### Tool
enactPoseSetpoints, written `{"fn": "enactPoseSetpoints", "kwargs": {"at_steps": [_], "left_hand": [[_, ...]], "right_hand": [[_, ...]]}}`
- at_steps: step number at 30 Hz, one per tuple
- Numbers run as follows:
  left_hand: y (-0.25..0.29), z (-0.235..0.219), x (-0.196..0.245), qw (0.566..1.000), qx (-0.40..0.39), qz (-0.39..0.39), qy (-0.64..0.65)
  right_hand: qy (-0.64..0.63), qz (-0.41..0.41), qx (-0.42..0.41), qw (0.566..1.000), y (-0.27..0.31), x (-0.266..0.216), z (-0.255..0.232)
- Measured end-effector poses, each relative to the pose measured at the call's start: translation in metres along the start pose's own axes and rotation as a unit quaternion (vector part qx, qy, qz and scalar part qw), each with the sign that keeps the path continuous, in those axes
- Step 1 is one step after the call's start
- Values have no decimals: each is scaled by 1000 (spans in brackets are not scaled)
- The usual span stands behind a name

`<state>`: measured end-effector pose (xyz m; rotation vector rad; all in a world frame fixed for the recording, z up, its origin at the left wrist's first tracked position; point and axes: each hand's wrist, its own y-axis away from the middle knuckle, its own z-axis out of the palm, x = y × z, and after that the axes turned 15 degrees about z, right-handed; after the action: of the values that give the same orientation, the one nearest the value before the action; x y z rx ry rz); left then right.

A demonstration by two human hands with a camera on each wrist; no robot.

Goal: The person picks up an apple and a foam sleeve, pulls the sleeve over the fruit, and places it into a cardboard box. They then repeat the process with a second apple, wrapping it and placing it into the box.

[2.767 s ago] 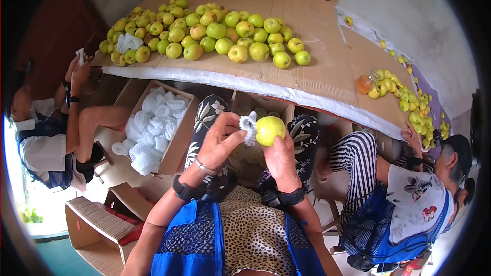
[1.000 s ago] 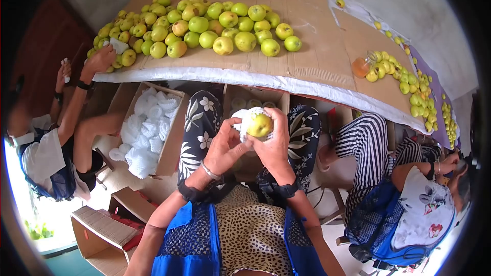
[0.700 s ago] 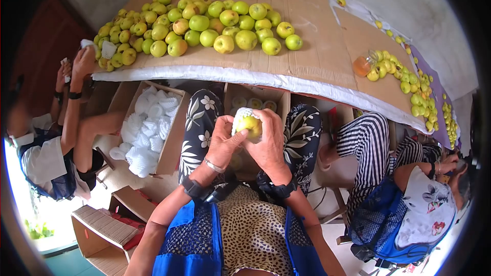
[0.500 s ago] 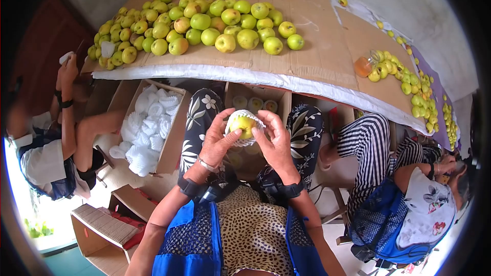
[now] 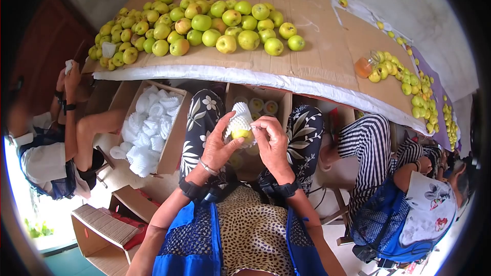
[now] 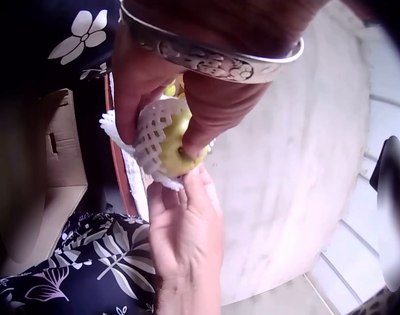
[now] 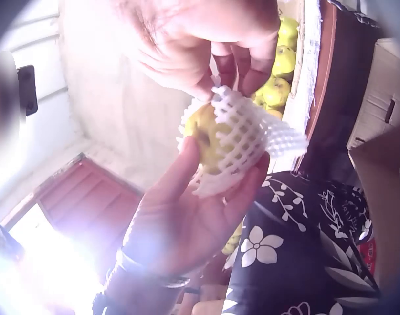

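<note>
Cardboard (image 5: pixel 317 46) covers the counter (image 5: pixel 215 74) in the head view, near an apple (image 5: pixel 239 134) between left hand (image 5: pixel 219 148) and right hand (image 5: pixel 273 148); left wrist view, the left grip curls round it; right wrist view, the right grip pinches the foam net (image 7: pixel 242 128), best eased evenly, whereas both hands cradled the apple earlier.

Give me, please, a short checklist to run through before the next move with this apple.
1. Left hand supports the apple: ok, thumb and fingers hold it.
2. Right hand has the foam net: ok, fingertips pinch its edge.
3. Net covers the whole apple: not ok, the face under the left thumb is bare.
4. Apple unblemished all round: cannot tell, partly hidden.
5. Spare nets nearby: ok, boxed beside the left knee.
</note>
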<state>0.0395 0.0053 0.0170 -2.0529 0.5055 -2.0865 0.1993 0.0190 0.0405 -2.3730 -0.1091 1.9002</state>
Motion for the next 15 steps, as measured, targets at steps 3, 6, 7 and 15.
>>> {"fn": "enactPoseSetpoints", "kwargs": {"at_steps": [3,6,7,15], "left_hand": [[-1,3,-2,999,40,9,1],[-3,2,-1,995,85,-6,51],[-4,1,0,989,106,-22,105],[-7,-3,10,984,51,70,-155]], "right_hand": [[58,-88,3,994,2,-6,3],[82,-127,-4,988,6,-5,9],[72,-110,-12,991,8,-5,12],[107,-85,-4,991,4,-10,12]]}}
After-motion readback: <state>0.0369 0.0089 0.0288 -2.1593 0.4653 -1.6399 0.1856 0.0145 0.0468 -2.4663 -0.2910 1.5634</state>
